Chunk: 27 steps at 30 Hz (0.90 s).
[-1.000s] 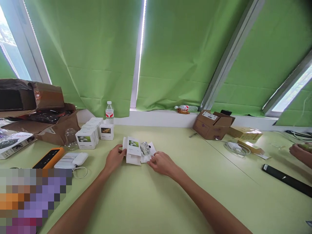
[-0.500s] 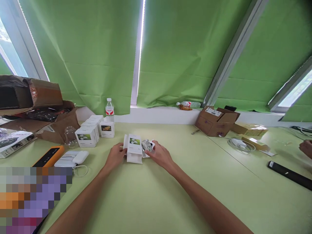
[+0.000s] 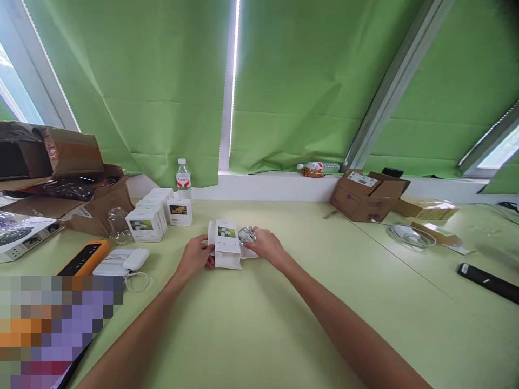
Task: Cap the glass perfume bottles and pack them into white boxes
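A small white carton (image 3: 227, 244) with a picture of white flowers lies on the table in front of me, its flaps spread open. My left hand (image 3: 196, 257) grips its left side, thumb on top and fingers curled at the edge. Just right of the carton, my right hand (image 3: 268, 246) is closed around a crumpled silver foil packet (image 3: 246, 234). A white flap shows beneath that hand. The foil is beside the carton's open right side; whether part of it is still inside is hard to make out.
Several similar white cartons (image 3: 145, 226) stand at the left, near a water bottle (image 3: 184, 178). Further left are brown cardboard boxes (image 3: 77, 151), an orange power strip (image 3: 83, 258) and a white charger (image 3: 135, 259). On the right are an open cardboard box (image 3: 365, 195), coiled cable (image 3: 410, 236) and a black bar-shaped object (image 3: 486, 281).
My right hand has closed more firmly over the foil packet, and its fingers now cover the right end. The view has shifted slightly; another person's hand at the right edge is gone from view.
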{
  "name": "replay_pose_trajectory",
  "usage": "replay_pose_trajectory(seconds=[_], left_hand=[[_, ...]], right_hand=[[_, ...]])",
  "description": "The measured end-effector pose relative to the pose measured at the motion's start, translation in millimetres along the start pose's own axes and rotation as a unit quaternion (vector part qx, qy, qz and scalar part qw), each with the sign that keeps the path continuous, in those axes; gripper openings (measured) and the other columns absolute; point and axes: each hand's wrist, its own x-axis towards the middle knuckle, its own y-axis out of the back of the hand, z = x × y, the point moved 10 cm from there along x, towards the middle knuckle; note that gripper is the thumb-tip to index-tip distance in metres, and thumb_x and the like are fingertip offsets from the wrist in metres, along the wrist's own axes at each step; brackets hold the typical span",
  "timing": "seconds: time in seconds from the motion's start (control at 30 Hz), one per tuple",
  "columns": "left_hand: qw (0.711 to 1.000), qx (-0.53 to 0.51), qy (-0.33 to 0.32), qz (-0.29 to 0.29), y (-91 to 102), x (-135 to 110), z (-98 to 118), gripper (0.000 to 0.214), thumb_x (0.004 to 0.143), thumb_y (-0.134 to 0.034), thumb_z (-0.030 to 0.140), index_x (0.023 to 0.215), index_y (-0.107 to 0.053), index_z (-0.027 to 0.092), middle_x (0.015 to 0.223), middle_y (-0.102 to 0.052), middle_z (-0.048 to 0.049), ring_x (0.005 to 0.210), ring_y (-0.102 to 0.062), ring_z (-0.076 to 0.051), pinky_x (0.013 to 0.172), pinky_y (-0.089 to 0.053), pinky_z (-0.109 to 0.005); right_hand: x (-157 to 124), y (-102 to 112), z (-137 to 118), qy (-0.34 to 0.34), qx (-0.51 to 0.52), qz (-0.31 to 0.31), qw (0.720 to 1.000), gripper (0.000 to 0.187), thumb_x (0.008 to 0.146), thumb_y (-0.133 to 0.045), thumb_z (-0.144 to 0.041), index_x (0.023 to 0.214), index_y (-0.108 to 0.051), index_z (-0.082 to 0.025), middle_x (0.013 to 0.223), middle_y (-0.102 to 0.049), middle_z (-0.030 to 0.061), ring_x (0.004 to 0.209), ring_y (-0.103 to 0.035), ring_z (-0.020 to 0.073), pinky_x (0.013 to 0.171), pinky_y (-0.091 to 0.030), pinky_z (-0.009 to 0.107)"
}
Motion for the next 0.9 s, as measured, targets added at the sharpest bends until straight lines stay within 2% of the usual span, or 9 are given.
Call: replay_pose_trajectory(seconds=[0.37,0.63,0.9], left_hand=[[0.999,0.039,-0.004,0.000,0.7,-2.8,3.9,0.033,0.083,-0.053,0.022,0.115,-0.058,0.013,0.049,-0.060,0.0021,0.035,-0.052,-0.012,0.037,-0.044,-0.021],[0.998,0.063,-0.015,-0.003,0.5,-1.5,1.7,0.037,0.084,-0.052,0.024,0.118,-0.057,0.013,0.049,-0.059,0.0019,0.034,-0.051,-0.012,0.035,-0.038,-0.020],[0.998,0.058,-0.008,-0.020,-11.0,-0.4,-7.9,0.038,0.082,-0.055,0.028,0.117,-0.058,0.013,0.054,-0.063,-0.0002,0.038,-0.056,-0.014,0.039,-0.041,-0.022]], right_hand=[[34.7,-0.5,4.5,-0.009,0.003,0.002,1.000,0.035,0.078,-0.063,-0.046,0.100,-0.061,-0.019,0.098,-0.070,0.0096,0.086,-0.065,0.0236,0.059,-0.036,0.026],[54.5,-2.8,4.1,-0.025,0.008,0.017,1.000,0.037,0.080,-0.062,-0.044,0.106,-0.061,-0.017,0.105,-0.069,0.0128,0.095,-0.064,0.0260,0.063,-0.036,0.027],[63.7,-3.9,16.1,-0.042,0.021,0.035,0.998,0.038,0.082,-0.060,-0.044,0.111,-0.059,-0.018,0.108,-0.068,0.0138,0.100,-0.063,0.0277,0.069,-0.039,0.028]])
